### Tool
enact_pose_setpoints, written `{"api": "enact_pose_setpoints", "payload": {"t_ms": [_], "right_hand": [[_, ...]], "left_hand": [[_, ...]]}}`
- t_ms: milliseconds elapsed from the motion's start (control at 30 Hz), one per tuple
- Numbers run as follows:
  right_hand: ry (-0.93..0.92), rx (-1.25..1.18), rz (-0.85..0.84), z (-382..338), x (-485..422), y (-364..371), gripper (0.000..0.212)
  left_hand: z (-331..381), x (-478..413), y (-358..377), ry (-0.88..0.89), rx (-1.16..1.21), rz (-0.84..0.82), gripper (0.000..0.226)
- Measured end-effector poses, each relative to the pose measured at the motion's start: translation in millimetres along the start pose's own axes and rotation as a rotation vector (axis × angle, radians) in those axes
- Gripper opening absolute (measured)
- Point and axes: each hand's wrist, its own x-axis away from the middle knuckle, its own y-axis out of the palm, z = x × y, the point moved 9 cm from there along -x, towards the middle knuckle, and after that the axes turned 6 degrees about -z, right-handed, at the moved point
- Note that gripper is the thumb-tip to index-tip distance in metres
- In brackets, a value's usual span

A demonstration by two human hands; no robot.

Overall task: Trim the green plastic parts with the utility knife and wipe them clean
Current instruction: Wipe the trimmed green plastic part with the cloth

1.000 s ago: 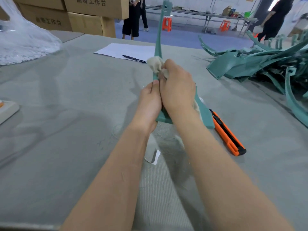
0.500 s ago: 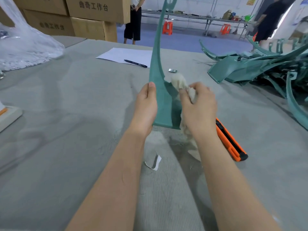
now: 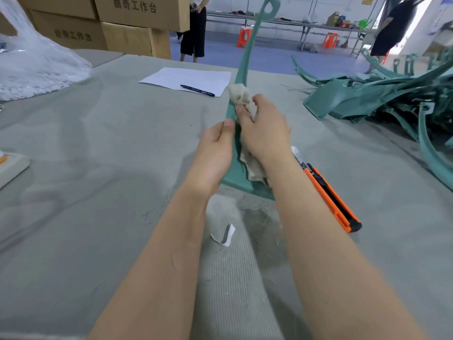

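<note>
At the middle of the grey felt-covered worktop (image 3: 98,168), you are holding a long, curved green plastic part (image 3: 245,57) upright. Its wide foot is sitting low between your wrists and its slim stem, ending in a loop, is rising away from you; whether the foot is touching the surface cannot be told. Your left hand (image 3: 213,153) is gripping the part's left edge, fingers curled behind it and the thumb lying along the front. Your right hand (image 3: 264,133) is clamping a crumpled beige cloth (image 3: 241,94) and pressing it against the stem just above your left thumb, with the cloth's tail hanging down over the foot. The orange and black utility knife (image 3: 331,195) is lying flat on the worktop just beside your right forearm, with neither hand on it. A small curled white scrap (image 3: 226,236) is lying between your forearms. A heap of more green plastic parts (image 3: 367,99) is sprawling at the far right, and a black pen (image 3: 197,90) is resting on a white paper sheet (image 3: 186,78) beyond your hands.
</note>
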Motion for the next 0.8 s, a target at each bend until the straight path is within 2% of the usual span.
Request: {"api": "enact_pose_setpoints", "payload": {"t_ms": [133, 233, 333, 433, 533, 600, 800], "right_hand": [[-0.103, 0.031, -0.169, 9, 4, -2, 0.027], [-0.035, 0.027, -0.101, 18, -3, -3, 0.01], [0.095, 0.073, 0.015, 24, -4, 0, 0.027], [0.099, 0.039, 0.071, 19, -4, 1, 0.035], [-0.036, -0.002, -0.05, 14, -3, 7, 0.017], [-0.058, 0.004, -0.098, 19, 0, 6, 0.008], [0.129, 0.07, 0.06, 34, -4, -1, 0.038]], "left_hand": [[-2, 0, 3, -0.015, -0.001, -0.03, 0.042], [-1, 0, 11, -0.016, -0.032, -0.058, 0.044], [-2, 2, 14, -0.012, -0.094, -0.05, 0.044], [0, 1, 10, 0.002, -0.122, -0.026, 0.045], [-1, -2, 0, -0.009, -0.087, -0.007, 0.045], [-3, -3, 2, -0.032, -0.097, -0.033, 0.046], [-7, 1, 18, -0.055, -0.147, -0.081, 0.045]]}}
